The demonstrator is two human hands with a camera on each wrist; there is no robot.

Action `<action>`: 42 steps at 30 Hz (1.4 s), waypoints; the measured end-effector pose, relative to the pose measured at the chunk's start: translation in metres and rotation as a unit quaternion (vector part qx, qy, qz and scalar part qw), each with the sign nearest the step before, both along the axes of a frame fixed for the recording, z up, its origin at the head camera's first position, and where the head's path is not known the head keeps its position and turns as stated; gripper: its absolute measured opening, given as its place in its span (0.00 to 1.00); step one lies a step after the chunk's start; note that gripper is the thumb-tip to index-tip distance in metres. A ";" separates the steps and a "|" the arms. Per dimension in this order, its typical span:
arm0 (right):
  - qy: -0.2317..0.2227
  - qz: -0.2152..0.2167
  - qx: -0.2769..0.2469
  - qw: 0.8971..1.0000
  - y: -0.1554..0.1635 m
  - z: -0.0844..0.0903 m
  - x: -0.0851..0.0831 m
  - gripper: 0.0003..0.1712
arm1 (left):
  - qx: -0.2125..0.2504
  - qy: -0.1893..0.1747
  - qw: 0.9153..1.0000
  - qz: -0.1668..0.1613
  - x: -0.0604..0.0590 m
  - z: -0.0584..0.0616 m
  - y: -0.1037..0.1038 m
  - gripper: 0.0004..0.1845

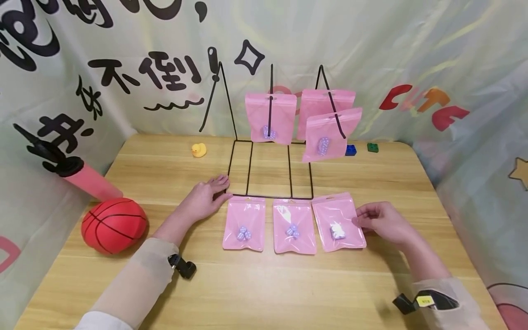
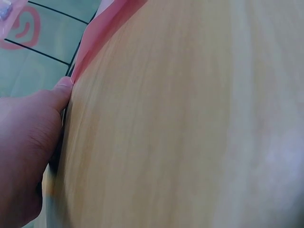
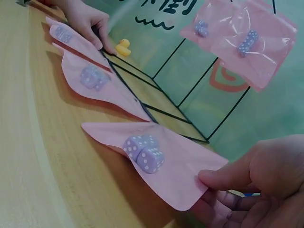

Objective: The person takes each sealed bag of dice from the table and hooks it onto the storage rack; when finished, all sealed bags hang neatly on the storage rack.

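Observation:
My right hand [image 1: 385, 222] pinches the right edge of a pink zip bag [image 1: 326, 213] between thumb and fingers. Purple dice with white dots [image 3: 144, 153] show in that bag in the right wrist view. Two more pink bags of dice, a middle one [image 1: 294, 211] and a left one [image 1: 244, 213], lie beside it in a row. My left hand [image 1: 205, 197] rests at the front left corner of a black wire rack [image 1: 249, 169], fingers extended. Its thumb [image 2: 62, 88] is right at a pink bag's edge. Three pink bags hang on the rack's middle and right hooks.
A red ball [image 1: 114, 225] and a pink cylinder with a black top [image 1: 92, 180] stand at the left. Behind the rack's left side sits a yellow rubber duck [image 1: 199, 150]. Blue [image 1: 350, 150] and green [image 1: 373, 147] blocks lie at the back right.

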State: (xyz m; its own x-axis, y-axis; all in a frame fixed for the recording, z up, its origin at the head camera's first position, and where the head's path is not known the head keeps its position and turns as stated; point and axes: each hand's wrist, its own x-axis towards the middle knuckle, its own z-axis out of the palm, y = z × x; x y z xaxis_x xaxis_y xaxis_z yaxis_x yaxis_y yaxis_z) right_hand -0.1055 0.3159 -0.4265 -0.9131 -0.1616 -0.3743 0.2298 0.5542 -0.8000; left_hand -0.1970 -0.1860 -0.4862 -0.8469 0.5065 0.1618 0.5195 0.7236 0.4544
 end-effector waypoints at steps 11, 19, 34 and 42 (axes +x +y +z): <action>0.084 0.007 0.016 0.996 -0.002 0.017 0.003 0.08 | -0.002 -0.004 1.000 0.001 0.002 0.003 0.000 0.28; 0.160 -0.003 0.012 0.987 -0.010 0.029 0.003 0.05 | -0.001 -0.002 1.000 0.001 0.002 0.002 -0.001 0.27; 0.222 -0.014 -0.017 0.975 -0.044 0.053 -0.003 0.05 | -0.002 -0.005 1.000 0.007 0.002 0.000 -0.001 0.28; 0.228 -0.001 -0.040 0.973 -0.066 0.066 -0.009 0.05 | 0.005 -0.001 1.000 0.008 -0.001 -0.002 0.000 0.28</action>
State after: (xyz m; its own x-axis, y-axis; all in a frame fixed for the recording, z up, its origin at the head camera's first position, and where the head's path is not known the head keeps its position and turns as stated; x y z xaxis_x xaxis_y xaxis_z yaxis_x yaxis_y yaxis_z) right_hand -0.1148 0.2504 -0.3603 -0.9816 -0.1711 0.0843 -0.1584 0.4851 -0.8600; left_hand -0.1982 -0.1857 -0.4881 -0.8553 0.4912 0.1651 0.5070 0.7274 0.4625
